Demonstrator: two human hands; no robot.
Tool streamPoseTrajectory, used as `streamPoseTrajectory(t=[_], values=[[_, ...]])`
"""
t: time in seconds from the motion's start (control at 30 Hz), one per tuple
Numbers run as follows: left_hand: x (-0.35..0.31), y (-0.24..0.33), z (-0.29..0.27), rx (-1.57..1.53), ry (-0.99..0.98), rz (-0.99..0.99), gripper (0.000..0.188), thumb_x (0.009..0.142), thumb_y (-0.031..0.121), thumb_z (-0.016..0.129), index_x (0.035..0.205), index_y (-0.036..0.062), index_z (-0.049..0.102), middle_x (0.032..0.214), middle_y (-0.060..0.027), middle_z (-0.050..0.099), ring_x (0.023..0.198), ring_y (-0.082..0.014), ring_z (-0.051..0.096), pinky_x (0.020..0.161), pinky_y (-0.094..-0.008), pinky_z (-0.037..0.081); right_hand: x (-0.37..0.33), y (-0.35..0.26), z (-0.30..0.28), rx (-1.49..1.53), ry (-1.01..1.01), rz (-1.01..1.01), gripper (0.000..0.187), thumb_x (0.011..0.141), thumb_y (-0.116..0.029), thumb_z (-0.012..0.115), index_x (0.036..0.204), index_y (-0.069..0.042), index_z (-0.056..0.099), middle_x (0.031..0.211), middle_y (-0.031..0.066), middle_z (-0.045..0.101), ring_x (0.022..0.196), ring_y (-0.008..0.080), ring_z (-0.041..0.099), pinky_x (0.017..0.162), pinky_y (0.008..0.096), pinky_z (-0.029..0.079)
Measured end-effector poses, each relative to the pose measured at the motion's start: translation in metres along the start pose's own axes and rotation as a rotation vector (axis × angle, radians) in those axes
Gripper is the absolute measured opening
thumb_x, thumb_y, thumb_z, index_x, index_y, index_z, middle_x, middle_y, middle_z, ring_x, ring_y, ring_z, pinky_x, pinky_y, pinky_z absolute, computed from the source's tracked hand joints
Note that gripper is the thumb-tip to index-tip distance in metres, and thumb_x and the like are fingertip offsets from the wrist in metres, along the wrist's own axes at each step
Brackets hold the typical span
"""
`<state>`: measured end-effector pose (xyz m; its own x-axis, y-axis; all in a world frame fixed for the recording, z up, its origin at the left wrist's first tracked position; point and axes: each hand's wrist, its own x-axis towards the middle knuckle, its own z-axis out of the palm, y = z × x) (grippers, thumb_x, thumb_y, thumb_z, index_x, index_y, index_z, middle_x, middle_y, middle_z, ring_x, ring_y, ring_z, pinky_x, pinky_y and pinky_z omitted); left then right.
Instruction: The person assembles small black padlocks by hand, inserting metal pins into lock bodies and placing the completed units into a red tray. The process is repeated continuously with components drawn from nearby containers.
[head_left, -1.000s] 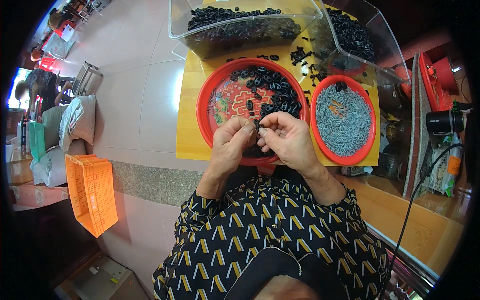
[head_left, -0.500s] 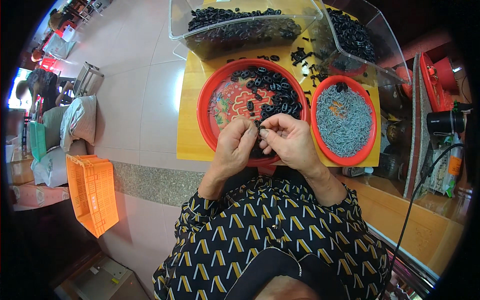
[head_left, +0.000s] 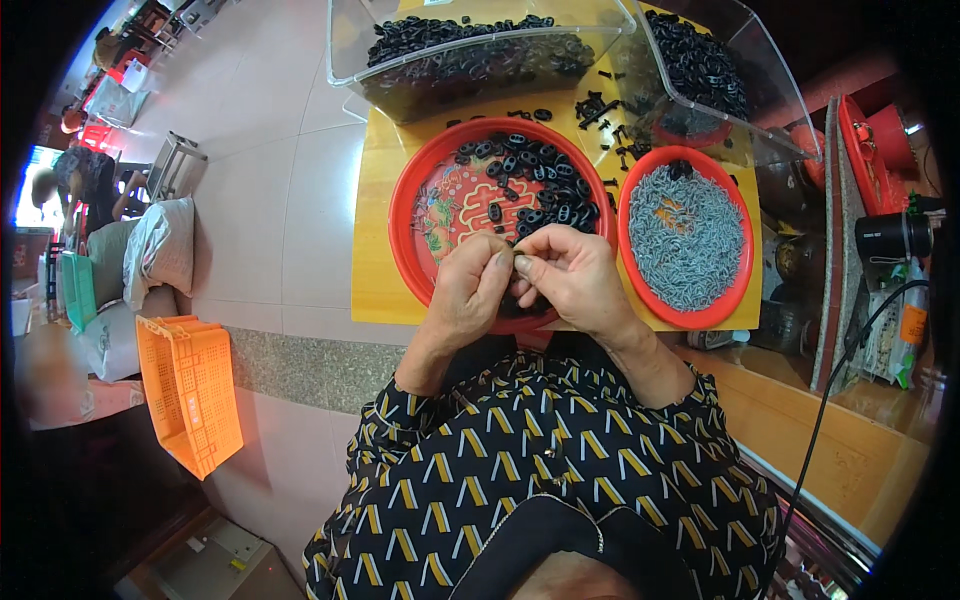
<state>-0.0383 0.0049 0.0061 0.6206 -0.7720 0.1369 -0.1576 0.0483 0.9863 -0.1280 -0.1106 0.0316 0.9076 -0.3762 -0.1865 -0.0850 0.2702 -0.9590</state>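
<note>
My left hand (head_left: 468, 282) and my right hand (head_left: 573, 280) meet over the near side of a round red tray (head_left: 404, 215), thumbs and fingertips pinched together. Between them is a small dark piece, mostly hidden by the fingers. Black oval plastic pieces with two holes (head_left: 563, 190) lie heaped along the tray's right side, a few loose ones nearer its patterned middle. To the right of my right hand, a red oval tray (head_left: 627, 262) holds many small grey metal screws (head_left: 690, 255), with a few black bits at its far edge.
Two clear plastic bins (head_left: 480, 62) (head_left: 790, 95) of black parts stand at the table's far side. Loose black pieces (head_left: 597, 108) lie on the yellow table (head_left: 375, 270). An orange crate (head_left: 190, 395) is on the floor at left, near sacks (head_left: 160, 245). Another person (head_left: 85, 180) is farther off.
Both hands stay pinched together at nearly the same place, with slight finger movement. The whole view has shifted a little; the trays and bins look unchanged.
</note>
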Motion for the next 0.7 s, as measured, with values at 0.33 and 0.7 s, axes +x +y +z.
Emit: streamPoseTrajectory(t=[0.33, 0.7], values=[[0.037, -0.003, -0.020, 0.610, 0.095, 0.132, 0.012, 0.079, 0.009, 0.054, 0.085, -0.0013, 0.056, 0.079, -0.0158, 0.057, 0.072, -0.0268, 0.057, 0.064, -0.0331, 0.046, 0.002, 0.003, -0.014, 0.080, 0.092, -0.001, 0.009, 0.082, -0.001, 0.051, 0.090, 0.004, 0.052, 0.076, 0.0069, 0.057, 0.063, 0.0112, 0.059, 0.054, 0.0210, 0.050], [0.056, -0.019, -0.006, 1.009, -0.055, 0.197, 0.016, 0.067, 0.001, 0.058, 0.080, -0.0032, 0.049, 0.075, -0.0209, 0.052, 0.069, -0.0381, 0.053, 0.065, -0.0410, 0.044, -0.003, 0.006, -0.025, -0.012, 0.130, 0.034, 0.010, 0.081, -0.002, 0.052, 0.089, 0.003, 0.051, 0.073, 0.0052, 0.055, 0.060, 0.0090, 0.056, 0.051, 0.0196, 0.046]])
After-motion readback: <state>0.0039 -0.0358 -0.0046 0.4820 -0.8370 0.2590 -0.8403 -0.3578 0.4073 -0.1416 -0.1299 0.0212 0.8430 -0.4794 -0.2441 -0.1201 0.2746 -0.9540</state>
